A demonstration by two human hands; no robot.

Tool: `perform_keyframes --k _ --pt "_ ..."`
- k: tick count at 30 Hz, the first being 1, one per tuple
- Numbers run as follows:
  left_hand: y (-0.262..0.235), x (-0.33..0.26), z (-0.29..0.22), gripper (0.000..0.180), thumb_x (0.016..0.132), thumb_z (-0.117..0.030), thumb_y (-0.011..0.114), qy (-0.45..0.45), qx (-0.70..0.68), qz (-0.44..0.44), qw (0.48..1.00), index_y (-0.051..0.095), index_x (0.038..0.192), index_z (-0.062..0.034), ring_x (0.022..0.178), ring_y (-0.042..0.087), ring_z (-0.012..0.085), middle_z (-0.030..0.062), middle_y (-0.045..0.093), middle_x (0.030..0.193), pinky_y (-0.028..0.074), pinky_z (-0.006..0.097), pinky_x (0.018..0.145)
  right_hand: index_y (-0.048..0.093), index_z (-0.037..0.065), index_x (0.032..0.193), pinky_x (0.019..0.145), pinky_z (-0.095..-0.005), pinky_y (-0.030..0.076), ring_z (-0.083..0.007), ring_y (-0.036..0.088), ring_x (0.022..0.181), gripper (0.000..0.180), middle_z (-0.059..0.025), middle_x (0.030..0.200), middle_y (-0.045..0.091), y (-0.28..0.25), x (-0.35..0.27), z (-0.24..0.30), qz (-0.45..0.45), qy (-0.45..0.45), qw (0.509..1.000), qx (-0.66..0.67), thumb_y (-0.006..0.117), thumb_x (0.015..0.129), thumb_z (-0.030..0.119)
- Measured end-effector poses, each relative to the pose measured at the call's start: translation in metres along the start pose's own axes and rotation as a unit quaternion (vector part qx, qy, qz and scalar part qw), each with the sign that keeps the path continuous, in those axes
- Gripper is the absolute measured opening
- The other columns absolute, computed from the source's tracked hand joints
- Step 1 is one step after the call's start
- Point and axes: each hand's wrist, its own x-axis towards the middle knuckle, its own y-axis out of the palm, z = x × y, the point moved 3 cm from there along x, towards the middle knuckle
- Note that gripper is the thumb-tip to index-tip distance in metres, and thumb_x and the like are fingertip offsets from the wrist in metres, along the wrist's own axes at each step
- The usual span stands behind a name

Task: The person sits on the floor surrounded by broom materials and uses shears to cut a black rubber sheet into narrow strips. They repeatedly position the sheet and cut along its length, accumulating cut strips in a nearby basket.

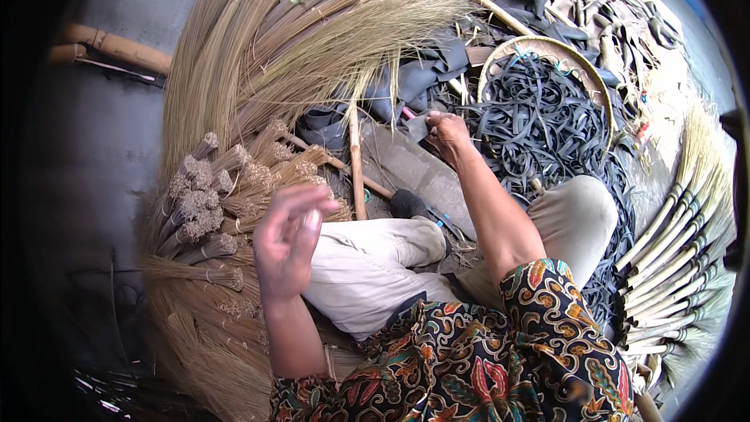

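My left hand [287, 241] is raised over my left thigh, slightly blurred. Its fingers stretch forward with the thumb apart, and no object shows in it. The bundled straw stalks [199, 203] lie beside it, cut ends facing me. My right hand [449, 134] reaches forward above a grey stone slab [418, 168], its fingers bent closed beside a dark grey scrap [419, 126]. Whatever it grips is hidden by the fingers. Right of that hand, many black rubber strips [539, 109] lie heaped in and around a round woven tray [600, 98].
Long straw sheaves [266, 55] spread across the far left. A wooden stick [356, 164] and a dark-headed mallet-like tool [408, 205] lie before my left knee. Finished-looking brushes with pale handles [664, 281] line the right side. Rubber scraps [547, 0] cover the far ground.
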Motion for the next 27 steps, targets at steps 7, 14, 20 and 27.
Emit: perform_keyframes --k 7,14,20,27 --pt "0.035 0.112 0.058 0.102 0.076 -0.016 0.088 0.011 0.402 0.176 0.898 0.031 0.161 -0.0106 0.13 0.057 0.0344 0.0222 0.044 0.156 0.049 0.047 0.109 0.069 0.006 0.098 0.059 -0.0284 0.053 -0.0154 0.065 0.065 0.015 -0.004 0.083 0.068 0.061 -0.102 0.083 0.095 0.0 0.995 0.028 0.071 0.095 0.021" --pt "0.089 0.146 0.11 0.041 0.102 -0.005 0.057 -0.231 -0.346 0.306 0.856 0.053 0.143 -0.0018 0.115 0.067 0.0186 0.0119 0.066 0.131 0.053 0.03 0.101 0.049 -0.002 0.145 0.075 -0.0393 0.063 -0.0216 0.071 0.086 0.043 -0.0117 0.103 0.07 0.078 -0.174 0.117 0.218 -0.071 0.972 0.058 0.055 0.108 0.02" --pt "0.07 0.137 0.134 0.033 0.103 -0.011 0.05 -0.221 -0.234 0.085 0.943 0.062 0.13 0.0008 0.102 0.07 0.0174 0.0109 0.071 0.115 0.056 0.033 0.093 0.058 -0.006 0.133 0.093 -0.0432 0.054 -0.0345 0.071 0.108 0.061 -0.0285 0.119 0.071 0.061 -0.146 0.098 0.078 -0.269 0.877 -0.391 0.063 0.102 0.047" --pt "0.043 0.136 0.166 0.047 0.107 -0.048 0.051 -0.368 -0.255 0.004 0.894 0.067 0.118 -0.0051 0.089 0.065 0.0208 0.0057 0.068 0.099 0.054 0.039 0.083 0.063 -0.003 0.108 0.059 -0.0312 0.052 -0.0125 0.064 0.069 0.049 -0.0048 0.077 0.065 0.096 -0.149 0.031 0.197 -0.083 0.952 -0.218 0.073 0.098 0.044"
